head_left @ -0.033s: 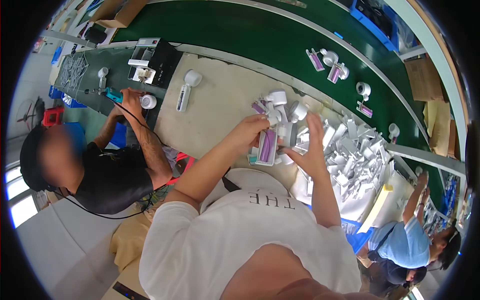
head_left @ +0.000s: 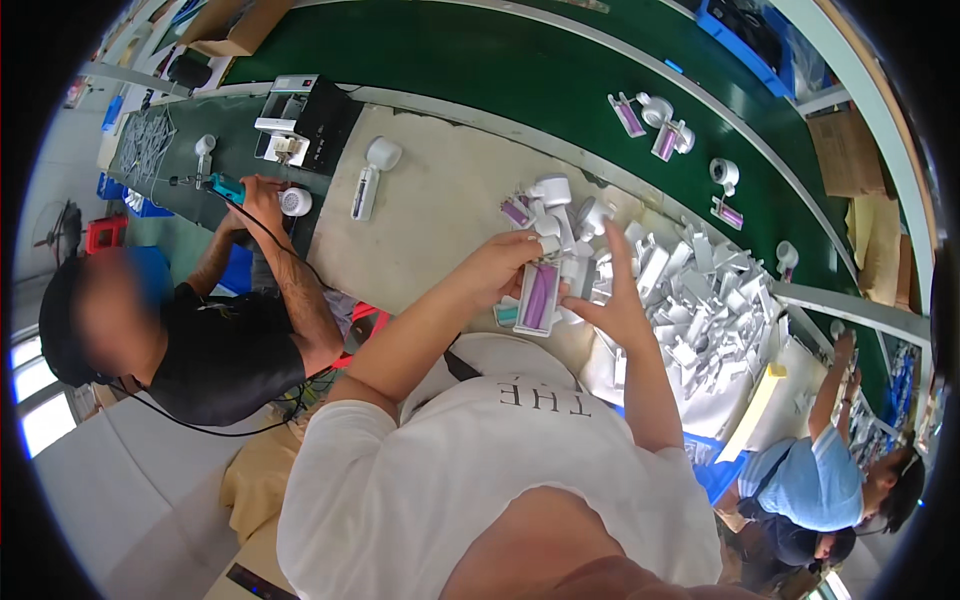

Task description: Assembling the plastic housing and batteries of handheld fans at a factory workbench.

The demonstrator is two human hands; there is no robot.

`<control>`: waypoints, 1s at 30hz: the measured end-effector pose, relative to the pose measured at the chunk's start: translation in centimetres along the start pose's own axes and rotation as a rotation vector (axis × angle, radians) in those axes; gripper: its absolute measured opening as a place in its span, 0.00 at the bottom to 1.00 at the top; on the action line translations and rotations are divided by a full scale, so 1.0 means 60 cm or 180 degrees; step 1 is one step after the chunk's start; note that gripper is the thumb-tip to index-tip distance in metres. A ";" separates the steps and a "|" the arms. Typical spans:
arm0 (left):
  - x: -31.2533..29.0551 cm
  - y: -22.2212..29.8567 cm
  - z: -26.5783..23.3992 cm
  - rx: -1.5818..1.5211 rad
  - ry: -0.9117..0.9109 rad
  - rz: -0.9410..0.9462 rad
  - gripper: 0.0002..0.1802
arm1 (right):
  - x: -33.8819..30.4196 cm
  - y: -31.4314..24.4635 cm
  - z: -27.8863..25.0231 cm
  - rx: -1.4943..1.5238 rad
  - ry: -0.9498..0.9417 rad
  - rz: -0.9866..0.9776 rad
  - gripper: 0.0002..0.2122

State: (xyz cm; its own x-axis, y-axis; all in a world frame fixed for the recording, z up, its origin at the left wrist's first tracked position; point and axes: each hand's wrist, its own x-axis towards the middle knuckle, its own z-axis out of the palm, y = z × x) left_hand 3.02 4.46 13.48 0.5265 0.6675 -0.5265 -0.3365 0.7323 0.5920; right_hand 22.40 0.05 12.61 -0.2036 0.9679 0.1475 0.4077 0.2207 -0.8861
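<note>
My left hand (head_left: 497, 268) is closed on a white plastic casing (head_left: 521, 315), its open handle facing up with a purple cylinder (head_left: 541, 293) inside. My right hand (head_left: 627, 312) is open beside it, fingers spread and pointing away from me, the thumb close to the casing's right side. Whether the thumb touches it I cannot tell. Just beyond both hands lie several white round-headed units (head_left: 551, 190), one with a purple cylinder (head_left: 516, 211) showing. A casing with a teal part (head_left: 507, 314) lies below the held one, partly hidden.
Right of my hands is a large pile of white casing pieces (head_left: 700, 310). A single white unit (head_left: 367, 190) lies on the pale table at left. Assembled units (head_left: 665, 140) rest on the green belt. A co-worker (head_left: 220, 360) holds a teal tool (head_left: 227, 187) near a black-and-white machine (head_left: 300, 125).
The held casing has shifted very slightly toward me, still in my left hand. Otherwise the view moves only a little.
</note>
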 end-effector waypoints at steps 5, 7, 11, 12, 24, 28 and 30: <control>-0.030 -0.004 0.025 -0.0342 -0.1036 -0.0729 0.18 | -0.052 0.024 -0.002 0.3229 -0.0894 0.1053 0.38; -0.026 -0.003 0.025 -0.0560 -0.0699 -0.0737 0.19 | -0.053 0.012 -0.009 0.3590 -0.0958 0.1381 0.34; -0.030 0.006 0.024 -0.0874 -0.0974 -0.0446 0.18 | -0.048 -0.025 0.008 0.4308 -0.0307 0.1837 0.35; -0.038 0.012 0.036 -0.0803 -0.0641 -0.0452 0.16 | -0.048 -0.042 0.014 0.3695 -0.0109 0.1182 0.37; -0.073 0.030 0.046 0.2627 -0.0623 0.0308 0.13 | -0.016 -0.054 -0.094 -0.2051 0.0493 -0.2110 0.21; -0.073 0.036 0.040 0.2836 -0.0596 0.0532 0.19 | -0.014 -0.071 -0.091 -0.2128 0.0426 -0.2107 0.22; -0.067 0.029 0.032 0.3217 -0.0581 0.0975 0.18 | -0.016 -0.079 -0.084 -0.2020 0.0334 -0.1949 0.23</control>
State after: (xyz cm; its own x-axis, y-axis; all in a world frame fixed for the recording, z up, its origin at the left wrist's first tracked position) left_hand 1.82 2.80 17.83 0.6663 0.7124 -0.2203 0.2844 0.0303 0.9582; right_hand 25.13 -1.32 18.88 -0.4779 0.6572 0.5828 0.6769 0.6984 -0.2325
